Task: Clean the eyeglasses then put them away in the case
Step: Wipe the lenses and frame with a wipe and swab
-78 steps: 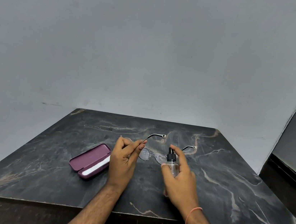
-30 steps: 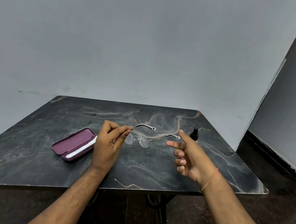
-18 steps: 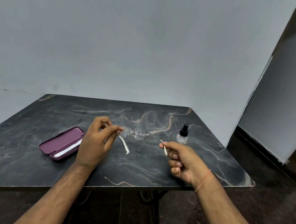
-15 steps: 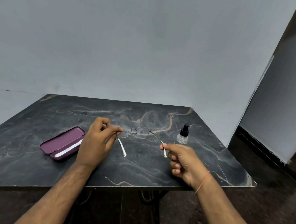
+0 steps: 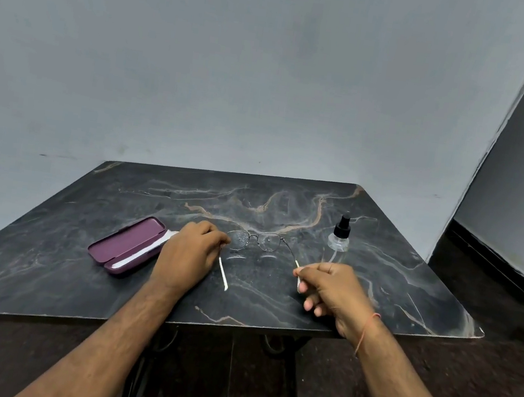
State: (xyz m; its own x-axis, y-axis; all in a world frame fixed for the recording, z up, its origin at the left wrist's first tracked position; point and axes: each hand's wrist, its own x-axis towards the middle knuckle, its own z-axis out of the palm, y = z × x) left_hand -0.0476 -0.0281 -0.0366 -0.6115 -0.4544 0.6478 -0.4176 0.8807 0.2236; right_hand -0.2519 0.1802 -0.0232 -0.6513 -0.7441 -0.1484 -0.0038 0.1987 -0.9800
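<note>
Thin metal-framed eyeglasses [image 5: 255, 240] with white temple tips are held just above the dark marble table [image 5: 274, 293], lenses facing away from me and speckled with droplets. My left hand [image 5: 188, 253] pinches the frame at the left hinge. My right hand [image 5: 330, 287] pinches the white tip of the right temple. An open maroon glasses case [image 5: 126, 245] lies left of my left hand, with a white cloth [image 5: 147, 250] inside it.
A small clear spray bottle [image 5: 337, 241] with a black cap stands upright on the table, beyond my right hand. A grey wall rises right behind the table. Dark floor lies to the right, and the table's black legs [image 5: 292, 379] show below the front edge.
My right hand set the spray bottle down at the right and took hold of the right temple tip. The glasses were turned so the temples point toward me, then lowered toward the table.
</note>
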